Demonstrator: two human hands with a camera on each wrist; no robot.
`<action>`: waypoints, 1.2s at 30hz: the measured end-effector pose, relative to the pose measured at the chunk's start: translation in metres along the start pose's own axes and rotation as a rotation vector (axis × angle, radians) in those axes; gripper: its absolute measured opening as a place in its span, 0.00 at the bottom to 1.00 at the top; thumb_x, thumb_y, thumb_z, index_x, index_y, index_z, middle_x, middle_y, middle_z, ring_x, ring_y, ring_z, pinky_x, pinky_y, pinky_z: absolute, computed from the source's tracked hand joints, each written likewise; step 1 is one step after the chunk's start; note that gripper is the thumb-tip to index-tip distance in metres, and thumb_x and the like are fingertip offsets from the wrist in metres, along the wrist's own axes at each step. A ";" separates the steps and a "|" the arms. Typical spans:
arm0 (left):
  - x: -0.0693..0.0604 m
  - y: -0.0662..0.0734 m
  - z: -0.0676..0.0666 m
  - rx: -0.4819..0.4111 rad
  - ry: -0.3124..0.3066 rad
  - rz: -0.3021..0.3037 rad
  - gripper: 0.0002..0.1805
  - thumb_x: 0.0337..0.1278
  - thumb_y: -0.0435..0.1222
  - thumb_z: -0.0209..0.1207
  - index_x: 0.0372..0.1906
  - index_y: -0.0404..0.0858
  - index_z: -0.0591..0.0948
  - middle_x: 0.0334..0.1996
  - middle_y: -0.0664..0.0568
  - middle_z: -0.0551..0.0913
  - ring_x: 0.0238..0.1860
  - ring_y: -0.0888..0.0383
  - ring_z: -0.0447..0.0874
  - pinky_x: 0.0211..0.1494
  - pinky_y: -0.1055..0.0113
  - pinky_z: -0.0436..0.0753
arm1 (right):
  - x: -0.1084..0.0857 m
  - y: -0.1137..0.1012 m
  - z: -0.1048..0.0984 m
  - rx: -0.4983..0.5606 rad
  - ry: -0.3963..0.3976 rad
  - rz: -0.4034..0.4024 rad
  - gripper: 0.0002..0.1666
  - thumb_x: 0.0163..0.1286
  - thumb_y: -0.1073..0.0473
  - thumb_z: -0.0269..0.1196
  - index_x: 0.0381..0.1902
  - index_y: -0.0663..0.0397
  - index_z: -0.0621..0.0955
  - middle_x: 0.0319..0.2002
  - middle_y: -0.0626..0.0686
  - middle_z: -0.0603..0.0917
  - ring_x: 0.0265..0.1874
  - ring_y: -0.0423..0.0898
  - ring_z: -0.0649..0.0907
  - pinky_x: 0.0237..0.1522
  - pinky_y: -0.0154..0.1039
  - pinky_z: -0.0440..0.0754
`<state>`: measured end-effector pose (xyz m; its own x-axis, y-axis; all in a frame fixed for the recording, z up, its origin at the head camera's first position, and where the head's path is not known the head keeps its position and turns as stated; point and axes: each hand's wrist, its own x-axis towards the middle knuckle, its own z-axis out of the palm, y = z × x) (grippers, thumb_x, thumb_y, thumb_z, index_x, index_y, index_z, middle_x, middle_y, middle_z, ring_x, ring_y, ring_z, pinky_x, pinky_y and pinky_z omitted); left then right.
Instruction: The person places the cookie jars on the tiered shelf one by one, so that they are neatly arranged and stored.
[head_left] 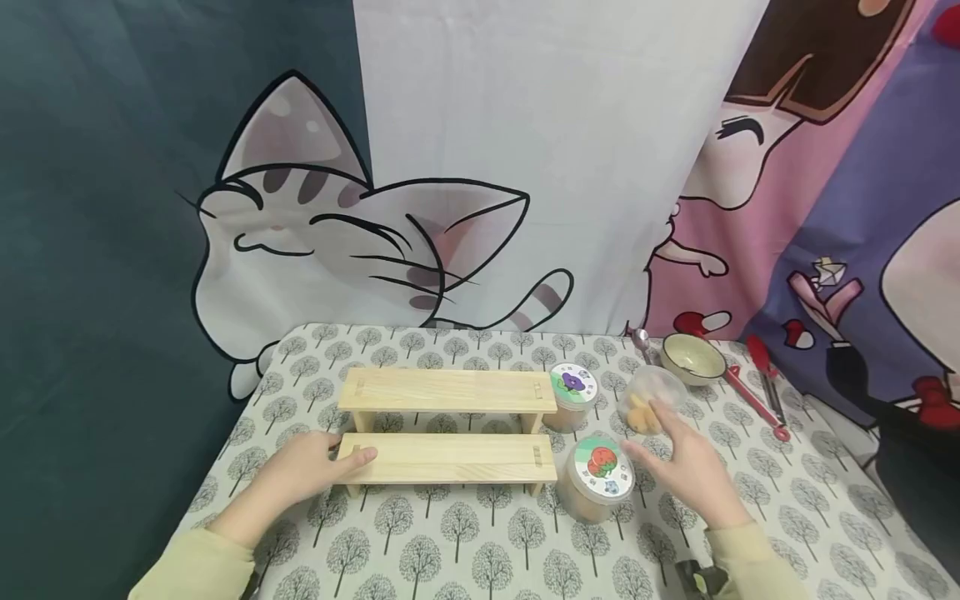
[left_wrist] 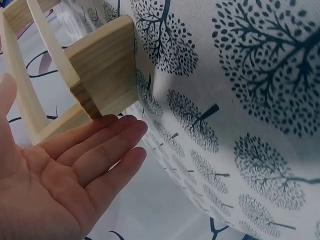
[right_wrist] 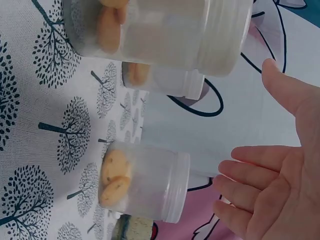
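Observation:
My left hand (head_left: 303, 468) is at the left end of a pale wooden stand (head_left: 450, 458) with two stepped planks. Its thumb lies over the lower plank's end. In the left wrist view the fingers (left_wrist: 107, 145) are nearly straight, with tips against or close to the wood. My right hand (head_left: 690, 468) hovers with fingers spread between a clear plastic jar (head_left: 656, 387) holding tan oval pieces and a jar with a red-fruit label (head_left: 597, 479). The right wrist view shows that palm empty, apart from the jars. Another jar with a purple-flower label (head_left: 572, 398) stands beside the upper plank.
At the back right sit a cream bowl (head_left: 693, 358), a spoon (head_left: 642, 343), a red-handled utensil (head_left: 757, 404) and red tongs (head_left: 765, 375). A tree-print cloth (head_left: 420, 542) covers the table. Behind hangs a cartoon-cat curtain (head_left: 480, 108).

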<state>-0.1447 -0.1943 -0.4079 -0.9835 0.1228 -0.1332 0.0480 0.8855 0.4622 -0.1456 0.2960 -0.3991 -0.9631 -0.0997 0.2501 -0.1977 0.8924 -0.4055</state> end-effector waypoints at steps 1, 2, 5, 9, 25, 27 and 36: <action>0.000 0.000 0.000 -0.014 -0.001 -0.002 0.42 0.51 0.67 0.55 0.48 0.29 0.80 0.38 0.38 0.84 0.33 0.48 0.82 0.35 0.52 0.79 | 0.001 0.000 0.001 0.004 -0.004 0.002 0.50 0.61 0.37 0.64 0.69 0.64 0.62 0.64 0.71 0.67 0.56 0.72 0.71 0.54 0.67 0.67; -0.001 -0.001 0.001 -0.026 -0.002 -0.005 0.41 0.50 0.66 0.56 0.47 0.30 0.81 0.36 0.41 0.85 0.30 0.52 0.80 0.32 0.55 0.78 | 0.003 0.000 0.002 0.004 -0.005 0.001 0.49 0.61 0.38 0.64 0.69 0.64 0.63 0.62 0.71 0.69 0.54 0.72 0.73 0.52 0.67 0.69; -0.002 -0.001 0.001 -0.038 0.001 -0.020 0.39 0.48 0.64 0.59 0.45 0.30 0.81 0.34 0.44 0.84 0.26 0.56 0.76 0.29 0.59 0.76 | 0.007 0.002 0.005 0.006 -0.006 -0.006 0.48 0.61 0.39 0.64 0.68 0.64 0.64 0.61 0.71 0.70 0.48 0.71 0.77 0.49 0.66 0.72; -0.002 -0.001 0.002 -0.033 0.005 -0.017 0.37 0.47 0.62 0.62 0.43 0.30 0.81 0.32 0.44 0.84 0.25 0.57 0.74 0.29 0.58 0.76 | 0.014 0.006 0.012 0.027 -0.006 -0.013 0.47 0.59 0.40 0.66 0.67 0.64 0.65 0.62 0.70 0.70 0.47 0.71 0.78 0.48 0.66 0.73; 0.004 -0.004 0.005 -0.052 -0.003 0.000 0.29 0.46 0.57 0.65 0.40 0.34 0.83 0.26 0.50 0.82 0.22 0.58 0.71 0.26 0.63 0.72 | 0.040 0.011 0.028 0.089 -0.099 0.028 0.51 0.58 0.35 0.65 0.68 0.60 0.64 0.63 0.70 0.69 0.57 0.73 0.71 0.52 0.70 0.67; 0.005 -0.004 0.006 -0.046 0.000 0.007 0.29 0.46 0.56 0.66 0.42 0.34 0.83 0.30 0.47 0.84 0.24 0.58 0.72 0.28 0.61 0.74 | 0.042 0.010 0.028 0.090 -0.106 0.013 0.50 0.58 0.36 0.65 0.69 0.59 0.64 0.63 0.70 0.68 0.57 0.73 0.70 0.52 0.70 0.67; 0.007 -0.002 0.010 -0.014 0.020 0.031 0.25 0.45 0.53 0.67 0.39 0.37 0.84 0.31 0.48 0.84 0.27 0.57 0.75 0.34 0.55 0.77 | 0.051 0.011 0.032 0.091 -0.085 -0.029 0.48 0.56 0.42 0.69 0.68 0.60 0.65 0.60 0.73 0.70 0.53 0.73 0.74 0.48 0.68 0.71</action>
<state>-0.1494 -0.1909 -0.4185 -0.9848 0.1410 -0.1016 0.0760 0.8751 0.4779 -0.2033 0.2869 -0.4193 -0.9679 -0.1658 0.1891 -0.2382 0.8455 -0.4780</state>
